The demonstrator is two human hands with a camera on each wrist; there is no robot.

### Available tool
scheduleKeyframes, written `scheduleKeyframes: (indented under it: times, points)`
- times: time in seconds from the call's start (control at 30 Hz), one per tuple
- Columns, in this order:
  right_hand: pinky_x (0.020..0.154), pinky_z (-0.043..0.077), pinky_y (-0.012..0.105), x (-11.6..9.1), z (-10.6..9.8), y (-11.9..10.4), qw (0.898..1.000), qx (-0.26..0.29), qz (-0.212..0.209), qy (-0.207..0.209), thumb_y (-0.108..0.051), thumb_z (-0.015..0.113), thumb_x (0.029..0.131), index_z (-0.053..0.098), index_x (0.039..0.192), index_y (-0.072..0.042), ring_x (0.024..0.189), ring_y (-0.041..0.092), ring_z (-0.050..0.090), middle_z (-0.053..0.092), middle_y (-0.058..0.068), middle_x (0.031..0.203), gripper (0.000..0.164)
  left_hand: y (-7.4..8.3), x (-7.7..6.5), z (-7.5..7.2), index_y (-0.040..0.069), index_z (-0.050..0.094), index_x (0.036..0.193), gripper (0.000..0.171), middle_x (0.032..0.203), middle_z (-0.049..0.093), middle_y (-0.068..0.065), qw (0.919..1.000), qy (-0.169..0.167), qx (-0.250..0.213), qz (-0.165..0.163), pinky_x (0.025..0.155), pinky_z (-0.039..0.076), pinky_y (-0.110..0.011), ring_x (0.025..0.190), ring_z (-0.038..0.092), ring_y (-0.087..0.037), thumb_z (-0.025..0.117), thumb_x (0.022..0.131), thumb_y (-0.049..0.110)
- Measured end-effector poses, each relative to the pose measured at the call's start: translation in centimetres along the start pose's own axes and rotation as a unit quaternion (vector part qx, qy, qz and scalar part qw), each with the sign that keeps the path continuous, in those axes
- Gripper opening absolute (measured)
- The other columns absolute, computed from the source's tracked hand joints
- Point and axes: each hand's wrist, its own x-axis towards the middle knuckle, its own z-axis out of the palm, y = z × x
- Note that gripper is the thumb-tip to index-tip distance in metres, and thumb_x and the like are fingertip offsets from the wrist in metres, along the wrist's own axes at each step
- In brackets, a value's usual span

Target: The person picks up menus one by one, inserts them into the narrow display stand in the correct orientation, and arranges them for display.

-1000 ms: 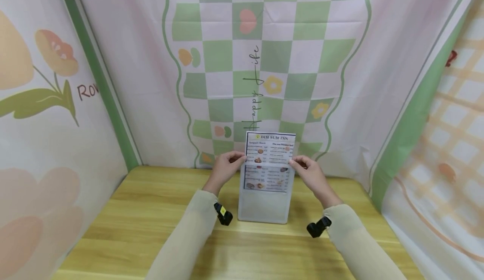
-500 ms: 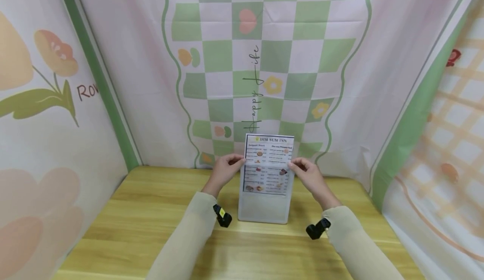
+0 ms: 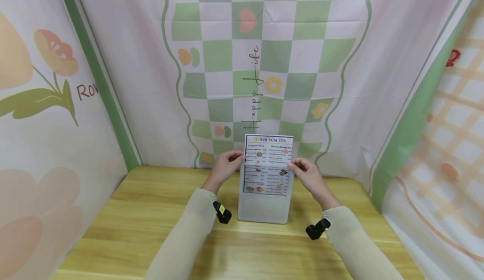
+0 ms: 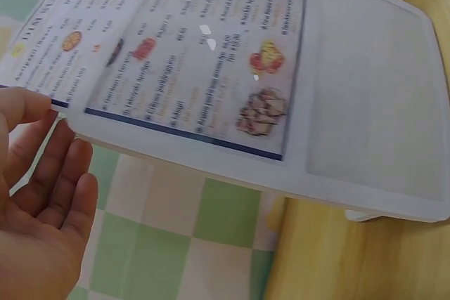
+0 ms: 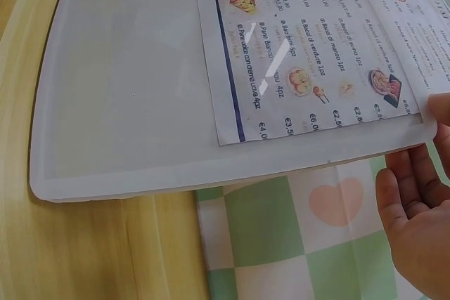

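A white-framed menu holder with a clear front (image 3: 262,207) stands tilted back on the table, its lower part showing no print. Inside its upper part sits a printed "DIM SUM INN" menu sheet (image 3: 267,179), whose top strip sticks out above the holder. My left hand (image 3: 226,166) pinches the sheet's left edge near the holder's top corner. On the opposite edge, my right hand (image 3: 307,171) pinches the sheet at about the same height. In the left wrist view, thumb and fingertips meet at the menu's edge (image 4: 56,103). A small foot (image 4: 362,214) shows behind the holder.
The wooden table (image 3: 159,212) spreads around the holder. Behind it hangs a green-and-white checked cloth (image 3: 277,53) reading "Happy Life". Printed curtains (image 3: 38,145) close off both sides. Each sleeve carries a small black wrist camera (image 3: 222,212).
The menu sheet has slid a little down into the holder, and its title sits lower than a second ago. Both hands keep their pinch on its edges; the holder has stayed put.
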Motion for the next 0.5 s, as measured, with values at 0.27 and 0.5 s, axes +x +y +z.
scheduleKeyframes:
  times: [0.27,0.5]
  points:
    - [0.086,0.047,0.029,-0.1,0.0,-0.1,1.000,0.001,-0.002,0.002,-0.038,0.058,0.102,0.059,0.122,0.001,0.104,0.022,0.051,0.058,0.013,0.115,0.043,1.9,0.6,-0.4,0.015,0.071,0.119,0.030,0.108,0.068,0.002,0.9999,0.004,-0.007,0.013,0.086,0.052,-0.036,0.099,0.061,-0.017,0.068,0.097,0.036]
    - [0.088,0.047,0.029,-0.1,-0.1,-0.1,1.000,0.005,-0.015,-0.005,-0.035,0.059,0.103,0.060,0.121,0.003,0.103,0.020,0.051,0.057,0.013,0.115,0.042,2.3,0.5,-0.4,0.014,0.072,0.116,0.027,0.104,0.069,0.002,0.9998,0.013,0.005,0.017,0.084,0.051,-0.035,0.096,0.061,-0.017,0.068,0.097,0.034]
